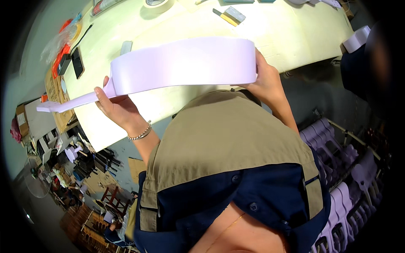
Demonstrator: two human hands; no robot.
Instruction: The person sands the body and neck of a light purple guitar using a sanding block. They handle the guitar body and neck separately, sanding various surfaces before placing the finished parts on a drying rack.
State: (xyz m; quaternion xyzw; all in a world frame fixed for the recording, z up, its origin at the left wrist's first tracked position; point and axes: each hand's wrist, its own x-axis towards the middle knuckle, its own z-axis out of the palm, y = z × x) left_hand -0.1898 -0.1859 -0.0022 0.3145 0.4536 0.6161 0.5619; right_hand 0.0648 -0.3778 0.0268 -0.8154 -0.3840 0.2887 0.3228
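Observation:
I hold a long pale lilac guitar-shaped body, seen edge-on, level above a cream worktable. Its thin neck sticks out to the left. My left hand, with a beaded bracelet on the wrist, grips it from below where the neck meets the body. My right hand clasps the rounded right end. My khaki and navy shirt fills the lower middle of the view.
On the table lie a roll of tape, a yellow-handled tool, a grey block and a black phone. Racks of several lilac bodies stand lower right. Cluttered boxes and wooden chairs sit lower left.

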